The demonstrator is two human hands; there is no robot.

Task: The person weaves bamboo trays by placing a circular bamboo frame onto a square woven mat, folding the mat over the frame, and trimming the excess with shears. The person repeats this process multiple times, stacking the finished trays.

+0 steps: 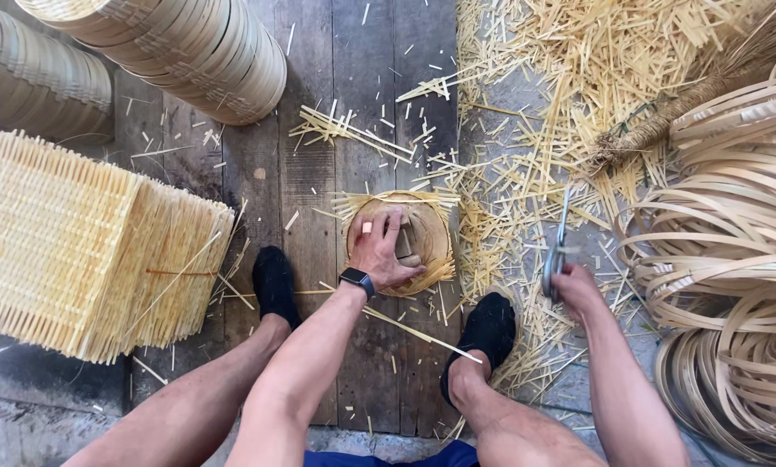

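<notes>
Two hands at work: left hand (384,251) spread flat, pinning a round woven bamboo mat (402,242) to the plank floor (310,173) between both feet; right hand (575,290) closed around scissors (557,251), blades up, clear. Stacked square mats (76,251) left, coiled strips (734,251) right.

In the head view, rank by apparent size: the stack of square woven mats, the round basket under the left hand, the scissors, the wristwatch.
Largest to smallest as they appear:
1. Stack of square woven mats
2. Round basket under the left hand
3. Scissors in the right hand
4. Wristwatch
The gaps are plain, so nearness to the camera doesn't alter the order.
</notes>
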